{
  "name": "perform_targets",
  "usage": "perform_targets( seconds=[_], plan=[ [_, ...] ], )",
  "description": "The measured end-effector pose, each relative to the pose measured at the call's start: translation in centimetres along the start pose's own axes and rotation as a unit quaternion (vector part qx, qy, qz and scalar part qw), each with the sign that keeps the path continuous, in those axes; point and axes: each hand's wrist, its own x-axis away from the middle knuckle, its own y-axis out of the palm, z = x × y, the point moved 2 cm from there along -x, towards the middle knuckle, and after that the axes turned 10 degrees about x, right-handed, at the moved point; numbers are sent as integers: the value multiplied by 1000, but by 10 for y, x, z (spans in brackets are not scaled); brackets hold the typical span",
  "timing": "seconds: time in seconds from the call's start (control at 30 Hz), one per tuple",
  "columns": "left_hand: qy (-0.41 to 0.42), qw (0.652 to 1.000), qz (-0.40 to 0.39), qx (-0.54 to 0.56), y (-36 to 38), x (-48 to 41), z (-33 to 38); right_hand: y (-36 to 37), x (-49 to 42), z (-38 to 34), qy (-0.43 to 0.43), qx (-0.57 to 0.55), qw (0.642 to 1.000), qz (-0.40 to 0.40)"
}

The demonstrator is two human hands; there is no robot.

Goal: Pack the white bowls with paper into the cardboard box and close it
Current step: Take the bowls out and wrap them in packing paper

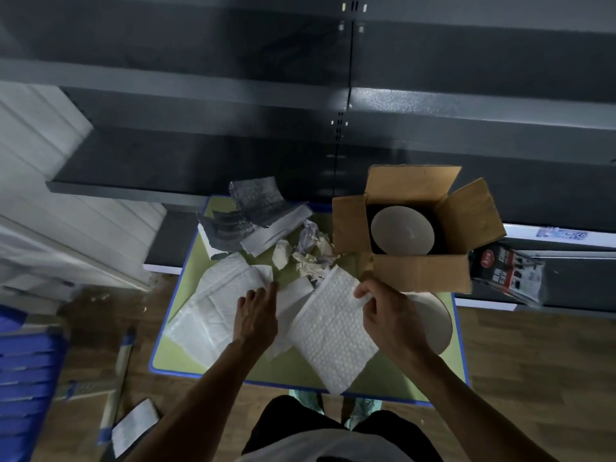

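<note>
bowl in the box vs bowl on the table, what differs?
The bowl in the box sits inside the open cardboard box, whole outline showing; the bowl on the table lies outside by the near flap, half hidden behind the right hand, which pinches a bubble sheet. The boxed one looks greyer, shaded; the other paler. Both round, unwrapped.

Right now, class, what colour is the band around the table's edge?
Blue, bordering a green top; the table edge shows best in the head view.
</note>
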Motion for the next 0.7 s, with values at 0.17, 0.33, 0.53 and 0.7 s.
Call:
perform_targets(
  seconds=[0.17,0.33,0.53,0.7],
  plan=[
    [-9,996,50,77,-23,-7,-2,13,-11,-10,0,7,999,-35],
    [-60,986,124,94,-61,-14,-18,23,-24,-22,-23,8,999,-45],
    [-144,982,117,37,-76,-21,-50,32,-35,-34,-61,0,997,-45],
    [-158,983,90,6,-67,-19,-60,32,-40,-38,-49,-25,997,-53]
  ],
)
